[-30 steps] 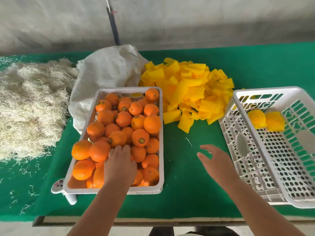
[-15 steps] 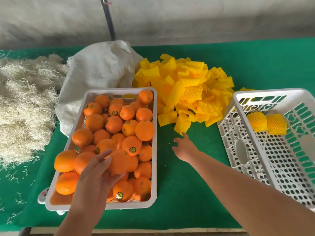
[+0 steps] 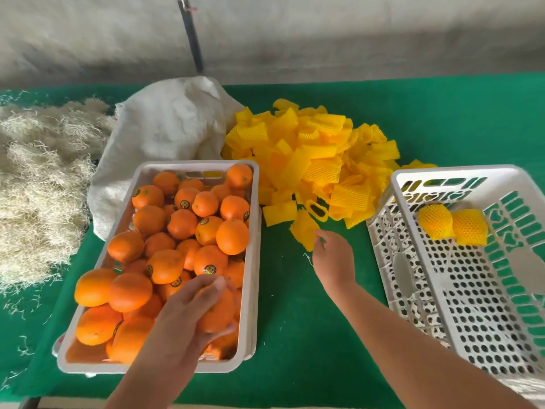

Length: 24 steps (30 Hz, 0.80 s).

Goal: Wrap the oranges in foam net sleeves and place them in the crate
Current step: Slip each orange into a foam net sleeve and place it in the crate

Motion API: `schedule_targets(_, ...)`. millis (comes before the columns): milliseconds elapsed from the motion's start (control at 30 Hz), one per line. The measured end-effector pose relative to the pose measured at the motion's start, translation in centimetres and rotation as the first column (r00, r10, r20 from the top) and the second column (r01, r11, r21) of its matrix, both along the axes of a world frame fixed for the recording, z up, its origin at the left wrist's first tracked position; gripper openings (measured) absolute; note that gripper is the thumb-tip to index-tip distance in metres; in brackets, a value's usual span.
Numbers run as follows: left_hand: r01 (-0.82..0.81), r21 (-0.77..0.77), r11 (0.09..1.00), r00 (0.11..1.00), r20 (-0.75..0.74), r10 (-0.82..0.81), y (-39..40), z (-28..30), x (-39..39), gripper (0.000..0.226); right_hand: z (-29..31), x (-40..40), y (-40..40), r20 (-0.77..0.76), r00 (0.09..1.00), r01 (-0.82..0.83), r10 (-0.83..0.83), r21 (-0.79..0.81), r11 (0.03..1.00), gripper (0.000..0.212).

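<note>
While my left hand point(image 3: 188, 314) grips a round orange point(image 3: 216, 312) in the white tray point(image 3: 253, 261), my right hand point(image 3: 333, 258) pinches a yellow foam net sleeve point(image 3: 303, 231) beside the perforated white crate point(image 3: 380, 240).

Bare oranges point(image 3: 182, 225), many carrying small round stickers, were heaped in a white tray point(image 3: 256, 261) on the green table point(image 3: 295, 335). One orange point(image 3: 216, 312) near the tray's front was gripped by the left hand point(image 3: 182, 323). Just right of the tray's far end lay a loose pile of flat yellow foam net sleeves point(image 3: 318, 160); the right hand point(image 3: 334, 259) pinched the nearest sleeve point(image 3: 303, 231). Farther right, a white perforated crate point(image 3: 472, 290) held two wrapped oranges point(image 3: 452, 224), touching side by side at its far end.
</note>
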<state>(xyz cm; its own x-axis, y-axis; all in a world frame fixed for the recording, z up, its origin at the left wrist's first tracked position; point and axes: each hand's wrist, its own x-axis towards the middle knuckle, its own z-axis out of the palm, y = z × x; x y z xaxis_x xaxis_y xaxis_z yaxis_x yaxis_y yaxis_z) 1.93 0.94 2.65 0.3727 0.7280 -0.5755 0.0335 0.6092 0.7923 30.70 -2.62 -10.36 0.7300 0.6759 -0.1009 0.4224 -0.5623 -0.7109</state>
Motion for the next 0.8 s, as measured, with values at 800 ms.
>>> schedule_targets(800,0.294,0.38,0.877,0.944,-0.261,-0.204,-5.0,4.0,13.2,0.02,13.9,1.2,-13.3,-0.416,0.874,-0.164,0.252,0.235,0.958,0.016)
